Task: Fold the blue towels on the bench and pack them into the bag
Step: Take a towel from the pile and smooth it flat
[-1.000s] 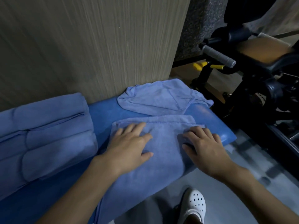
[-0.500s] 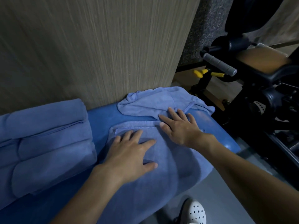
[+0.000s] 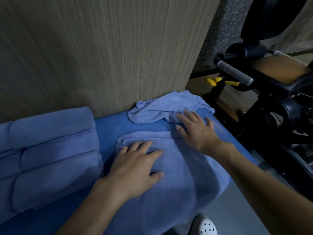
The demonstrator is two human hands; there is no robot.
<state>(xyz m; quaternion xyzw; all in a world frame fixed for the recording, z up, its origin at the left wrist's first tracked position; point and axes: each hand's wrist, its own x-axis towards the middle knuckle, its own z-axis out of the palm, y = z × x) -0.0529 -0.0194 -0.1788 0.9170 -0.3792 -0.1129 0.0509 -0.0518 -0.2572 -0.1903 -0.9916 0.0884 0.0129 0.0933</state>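
Head view: stack of folded blue towels (image 3: pixel 50 150) laid left on blue padded bench (image 3: pixel 110 126). Flat blue terry towel (image 3: pixel 177 192) pressed by left hand (image 3: pixel 135 167), fingers spread. Crumpled light-blue towel (image 3: pixel 155 111), apparently unfolded, touched by flat, spread right hand (image 3: pixel 198 131). Bag unseen; packing judged pending.

Gym: padded bench (image 3: pixel 108 126), exercise machine (image 3: pixel 264 85).

Single head-worn view only. Looked forward and steeply down across blue bench (image 3: pixel 108 126) from its near edge. Sat close: framed both forearms entering from bottom edge, left hand (image 3: pixel 135 167) near centre, right hand (image 3: pixel 198 133) just right of centre and farther out. Faced wood-grain wall panel (image 3: pixel 101 56), filling upper left of frame behind bench. Caught black exercise machine (image 3: pixel 288 107) along right edge, white shoe (image 3: pixel 205 226) at bottom edge. Bent straight lines at margins through wide-angle lens.
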